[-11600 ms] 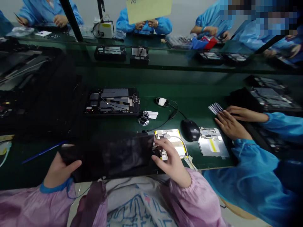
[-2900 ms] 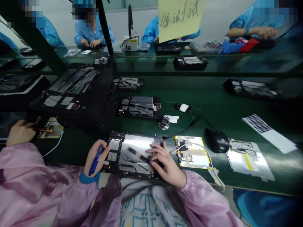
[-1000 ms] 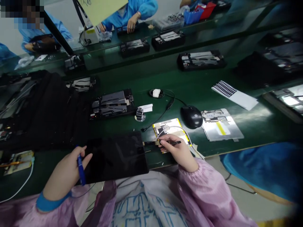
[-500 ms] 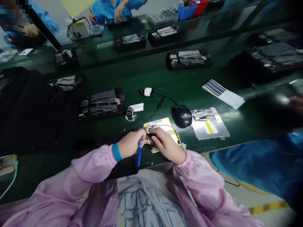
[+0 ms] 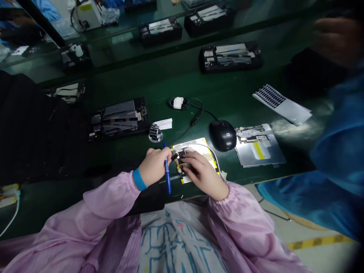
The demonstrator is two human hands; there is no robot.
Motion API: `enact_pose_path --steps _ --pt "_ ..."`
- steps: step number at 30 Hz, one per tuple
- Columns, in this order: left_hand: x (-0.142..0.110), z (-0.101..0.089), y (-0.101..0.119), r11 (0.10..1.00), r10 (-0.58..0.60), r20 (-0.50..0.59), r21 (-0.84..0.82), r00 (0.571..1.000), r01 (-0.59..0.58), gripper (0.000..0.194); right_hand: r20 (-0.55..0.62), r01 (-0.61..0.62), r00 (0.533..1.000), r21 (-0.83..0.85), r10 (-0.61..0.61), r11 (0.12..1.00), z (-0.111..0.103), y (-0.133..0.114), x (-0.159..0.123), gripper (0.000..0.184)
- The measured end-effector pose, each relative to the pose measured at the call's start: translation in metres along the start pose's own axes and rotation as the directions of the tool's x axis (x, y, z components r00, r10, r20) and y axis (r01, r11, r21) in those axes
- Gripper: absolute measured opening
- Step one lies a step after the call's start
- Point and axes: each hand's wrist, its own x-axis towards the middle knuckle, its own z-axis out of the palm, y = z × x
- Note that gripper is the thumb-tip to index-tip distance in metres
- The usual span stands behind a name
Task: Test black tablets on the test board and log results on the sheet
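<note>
In the head view, the near edge of the green workbench [image 5: 227,89] runs close below both hands, rising slightly toward the right. Bare green surface lies between the HP mouse [image 5: 222,135] and the black tablet chassis [image 5: 230,57] farther back. Nearer the hands room is tighter: the yellow-edged battery-and-board assembly [image 5: 203,149] sits under the fingers, with the mouse just beyond its right corner and a white cable [image 5: 217,162] bending along its right side. A metal plate with yellow tape [image 5: 258,148] lies just beside the mouse, and a label sheet [image 5: 280,104] lies farther right. A co-worker's blue sleeve [image 5: 338,140] takes up the right border. Left of the assembly, a dark tablet screen [image 5: 150,199] lies partly beneath the left forearm, near the bench edge.

The left hand [image 5: 155,165] is nearly closed, thumb and fingers gripping a blue pen [image 5: 167,174] that points down toward the near edge; its fingertips are at the assembly's left edge, beside a small dark piece, and whether they pinch it cannot be told. The right hand [image 5: 206,175] is loosely curled over the assembly, thumb and forefinger slightly apart; whether its hidden fingertips hold anything cannot be told.
</note>
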Motion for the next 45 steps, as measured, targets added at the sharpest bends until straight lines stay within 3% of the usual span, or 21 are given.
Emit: enact_pose_path --steps 7,11,18,24,28,35,45 --pt "0.002 -0.01 -0.002 0.998 -0.04 0.144 -0.04 0.989 0.046 0.015 0.031 0.047 0.999 -0.09 -0.045 0.995 0.001 0.0 0.0 0.032" --pt "0.001 -0.005 0.004 0.998 0.045 0.117 -0.038 0.992 -0.041 0.011 0.053 0.054 0.997 -0.121 -0.047 0.991 0.001 0.001 -0.001 0.031" --pt "0.004 0.006 0.017 0.992 0.015 0.12 -0.126 0.993 0.0 0.009 0.03 0.055 0.998 -0.122 -0.051 0.991 0.002 0.004 -0.003 0.033" --pt "0.004 -0.002 0.005 0.996 0.056 0.065 -0.078 0.996 -0.051 0.009 0.018 0.044 0.999 -0.104 -0.043 0.994 0.001 0.005 -0.003 0.033" --pt "0.006 0.001 -0.005 0.994 0.097 0.137 0.033 0.986 -0.102 0.006 0.01 0.045 0.999 -0.101 -0.044 0.994 0.0 0.005 -0.002 0.028" --pt "0.012 0.005 -0.018 0.983 0.162 0.184 0.052 0.97 -0.174 0.005 0.022 0.052 0.998 -0.097 -0.05 0.994 -0.002 0.004 -0.001 0.02" --pt "0.017 -0.008 -0.006 0.984 0.116 0.357 0.084 0.927 -0.156 0.013 0.017 0.083 0.997 -0.101 -0.081 0.991 -0.002 0.005 -0.001 0.02"
